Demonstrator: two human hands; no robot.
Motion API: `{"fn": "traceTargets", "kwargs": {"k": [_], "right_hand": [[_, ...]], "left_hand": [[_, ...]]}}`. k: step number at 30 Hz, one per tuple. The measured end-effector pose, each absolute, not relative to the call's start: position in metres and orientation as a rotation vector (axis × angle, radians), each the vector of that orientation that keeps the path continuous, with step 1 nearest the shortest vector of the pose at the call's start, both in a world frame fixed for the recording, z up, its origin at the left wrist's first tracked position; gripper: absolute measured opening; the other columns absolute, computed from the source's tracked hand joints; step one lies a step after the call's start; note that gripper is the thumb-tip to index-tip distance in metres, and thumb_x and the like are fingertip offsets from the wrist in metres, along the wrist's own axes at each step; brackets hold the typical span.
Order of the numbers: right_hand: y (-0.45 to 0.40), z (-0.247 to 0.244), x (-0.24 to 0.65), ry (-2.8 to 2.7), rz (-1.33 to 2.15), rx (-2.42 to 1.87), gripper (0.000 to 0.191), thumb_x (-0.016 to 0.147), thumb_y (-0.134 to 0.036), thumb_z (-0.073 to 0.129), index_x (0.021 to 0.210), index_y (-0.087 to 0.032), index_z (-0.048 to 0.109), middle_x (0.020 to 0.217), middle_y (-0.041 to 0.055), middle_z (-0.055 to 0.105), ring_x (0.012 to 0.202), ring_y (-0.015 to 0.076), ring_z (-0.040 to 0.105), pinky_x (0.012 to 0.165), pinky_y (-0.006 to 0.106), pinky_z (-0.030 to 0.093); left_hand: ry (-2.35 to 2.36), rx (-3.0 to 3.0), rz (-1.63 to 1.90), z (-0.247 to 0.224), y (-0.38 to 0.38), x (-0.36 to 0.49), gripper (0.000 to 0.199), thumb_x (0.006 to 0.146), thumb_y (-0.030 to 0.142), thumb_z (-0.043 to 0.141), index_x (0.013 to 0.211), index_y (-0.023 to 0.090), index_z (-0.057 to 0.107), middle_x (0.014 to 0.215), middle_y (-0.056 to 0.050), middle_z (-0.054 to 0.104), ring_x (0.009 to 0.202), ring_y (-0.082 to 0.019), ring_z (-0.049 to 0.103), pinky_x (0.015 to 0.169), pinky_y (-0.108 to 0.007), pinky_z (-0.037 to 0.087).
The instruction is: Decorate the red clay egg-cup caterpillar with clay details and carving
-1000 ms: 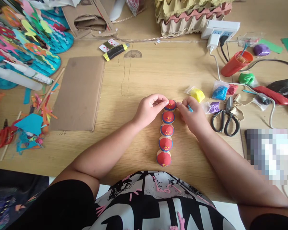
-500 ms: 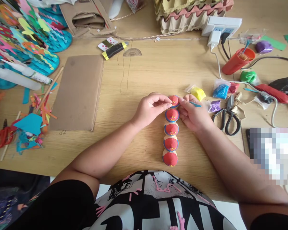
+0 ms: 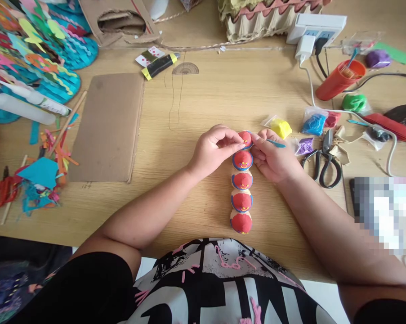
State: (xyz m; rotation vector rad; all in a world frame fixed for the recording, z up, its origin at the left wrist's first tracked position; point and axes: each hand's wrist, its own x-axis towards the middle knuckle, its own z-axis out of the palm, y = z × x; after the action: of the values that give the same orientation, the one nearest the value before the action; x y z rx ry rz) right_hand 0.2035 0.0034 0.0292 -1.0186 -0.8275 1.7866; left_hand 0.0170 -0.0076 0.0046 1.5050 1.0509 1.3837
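Note:
A row of several egg-carton cups covered in red clay, with blue rims and small yellow smiling details, runs from near my body up to my hands. My left hand pinches thumb and forefinger together against the front of the farthest red cup. What lies between those fingertips is too small to make out. On that cup's right side rests the thumb of my right hand. A thin blue clay tool sticks out from my right hand's curled fingers.
Beyond my right hand lie bags of yellow clay and blue clay, black-handled scissors and a red cup. A power strip trails cables. To the left are a cardboard sheet, paper scraps and red scissors.
The view has shifted slightly. Both hands stay at the farthest cup, and my left fingertips have moved slightly right across its front.

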Motion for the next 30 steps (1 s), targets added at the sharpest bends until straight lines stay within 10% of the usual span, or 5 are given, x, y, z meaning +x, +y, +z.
{"fn": "traceTargets", "kwargs": {"k": [23,30], "right_hand": [[0.011,0.028,0.216,-0.738,1.835,-0.883,0.062,0.068,-0.034,0.102,0.072,-0.024,0.041,0.056,-0.0109,0.033,0.049,0.0053,0.019,0.042,0.022,0.017],[0.025,0.021,0.236,-0.712,1.789,-0.872,0.044,0.080,-0.044,0.091,0.071,-0.028,0.051,0.055,-0.0075,0.045,0.050,0.0124,0.040,0.049,0.030,0.042]], "left_hand": [[1.267,1.336,1.479,0.002,0.002,0.006,0.028,0.100,0.049,0.076,0.099,0.022,0.069,0.097,-0.002,0.073,0.090,-0.013,0.068,0.087,-0.026,0.056],[1.390,1.552,1.377,0.006,-0.001,0.003,0.004,0.099,0.021,0.071,0.100,0.020,0.074,0.100,-0.003,0.079,0.090,-0.014,0.069,0.086,-0.026,0.055]]}}
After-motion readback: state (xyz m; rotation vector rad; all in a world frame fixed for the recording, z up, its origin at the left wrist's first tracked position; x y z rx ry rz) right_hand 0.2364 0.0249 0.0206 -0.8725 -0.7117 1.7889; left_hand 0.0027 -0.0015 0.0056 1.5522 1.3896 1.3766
